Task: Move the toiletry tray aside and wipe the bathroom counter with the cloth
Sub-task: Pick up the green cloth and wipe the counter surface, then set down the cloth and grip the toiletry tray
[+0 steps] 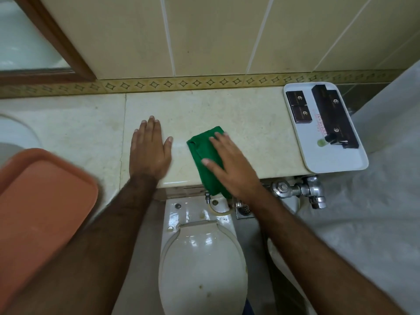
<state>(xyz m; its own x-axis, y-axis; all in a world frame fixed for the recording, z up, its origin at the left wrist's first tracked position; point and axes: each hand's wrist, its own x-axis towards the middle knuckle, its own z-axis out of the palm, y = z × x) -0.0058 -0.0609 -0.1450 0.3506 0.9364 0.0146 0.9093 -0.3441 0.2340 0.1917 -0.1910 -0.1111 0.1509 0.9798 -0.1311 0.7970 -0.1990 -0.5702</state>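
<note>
Tiled wall [227, 37] fills the top of the view, patterned border strip along its base. Wood-framed mirror [34, 37] at top left.

Counter [91, 128], pale marble, runs left to right under the border strip. Sink [13, 133] edge visible at far left.

Toilet [202, 258] sits below the counter's front edge, centre frame, lid down, a few stains on it. Orange tray [41, 212], blurred, at lower left, overlapping the counter's left front; can't tell what it's resting on. White shower curtain [375, 212] covers the right side.

White tray [336, 160] is at the far right end of the counter, one corner past the front edge. It carries dark boxes [322, 110]: two small ones on its left, longer ones on its right. Printed lettering on the tray, unreadable.

Chrome valve [297, 189] below the counter edge, right of the toilet, just under the tray.

Left hand [148, 153] flat on the bare counter, palm down, fingers straight and close together, thumb out to the side. Touches nothing else.

Right hand [229, 164] lies palm down on the green cloth [202, 151], fingers [218, 138] slightly spread, pressing it onto the counter, not pinching. Cloth is folded, centre counter, just right of the left hand, well left of the white tray. Its near end hangs over the front edge above the toilet.
</note>
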